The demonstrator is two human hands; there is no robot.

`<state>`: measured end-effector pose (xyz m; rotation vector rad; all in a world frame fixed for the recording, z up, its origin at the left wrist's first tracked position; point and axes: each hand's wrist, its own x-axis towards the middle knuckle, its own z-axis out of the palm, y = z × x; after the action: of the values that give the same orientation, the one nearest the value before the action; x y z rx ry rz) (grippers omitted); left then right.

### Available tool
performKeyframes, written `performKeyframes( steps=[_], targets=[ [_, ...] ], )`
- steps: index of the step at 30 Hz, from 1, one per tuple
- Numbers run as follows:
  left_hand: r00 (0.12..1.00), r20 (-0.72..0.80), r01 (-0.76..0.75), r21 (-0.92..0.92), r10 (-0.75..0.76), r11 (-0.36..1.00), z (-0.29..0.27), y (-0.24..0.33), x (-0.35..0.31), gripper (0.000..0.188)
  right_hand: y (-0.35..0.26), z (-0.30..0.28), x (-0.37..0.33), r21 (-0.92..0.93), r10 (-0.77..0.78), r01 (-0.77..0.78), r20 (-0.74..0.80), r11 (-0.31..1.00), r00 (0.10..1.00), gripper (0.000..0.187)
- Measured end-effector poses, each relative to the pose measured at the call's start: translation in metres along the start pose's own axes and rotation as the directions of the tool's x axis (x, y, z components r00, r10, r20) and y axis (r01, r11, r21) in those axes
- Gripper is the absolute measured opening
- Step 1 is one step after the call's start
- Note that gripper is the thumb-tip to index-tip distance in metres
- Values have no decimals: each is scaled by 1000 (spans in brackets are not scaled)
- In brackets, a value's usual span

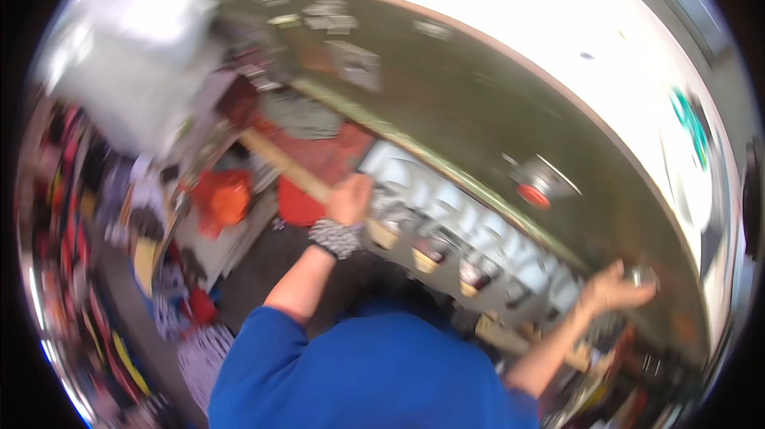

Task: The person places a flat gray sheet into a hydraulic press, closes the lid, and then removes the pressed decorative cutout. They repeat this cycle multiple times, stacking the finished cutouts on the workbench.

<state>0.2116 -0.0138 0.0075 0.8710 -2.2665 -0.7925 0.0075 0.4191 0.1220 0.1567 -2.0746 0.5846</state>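
Note:
A long tray with a row of compartments (408,247) lies in front of me, along the near edge of a dark green surface (478,102). Small dark and pale things sit in the compartments, too smeared to name. My left hand (349,199) is at the tray's left end, beside a wooden strip (283,162); blur hides how its fingers lie. Over the green surface's near right part, my right hand (615,292) holds a small shiny round thing (640,277) at its fingers. Its kind is not clear.
On the green surface lie a metal piece with a red round part (535,190) and several small metallic pieces (355,65). A whitish plastic bag (131,70) stands far left. Nearer are an orange-red bag (221,200) and piled cloth (209,365). Green-handled scissors (689,126) lie far right.

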Motion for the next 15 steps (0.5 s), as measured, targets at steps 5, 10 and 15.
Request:
performKeyframes(
  steps=[5,10,15],
  targets=[
    [995,-73,-65,-40,62,997,32,16,27,21,54,-7,-26,-33,-180,177,-138,984,974,60],
    [987,-137,-95,-33,90,995,44,32,10,29,63,-16,-90,83,-114,116,-26,990,993,47],
    [982,-159,-112,-72,99,991,35,33,-15,28,27,-29,-100,-43,-14,18,84,999,996,36]
  ],
)
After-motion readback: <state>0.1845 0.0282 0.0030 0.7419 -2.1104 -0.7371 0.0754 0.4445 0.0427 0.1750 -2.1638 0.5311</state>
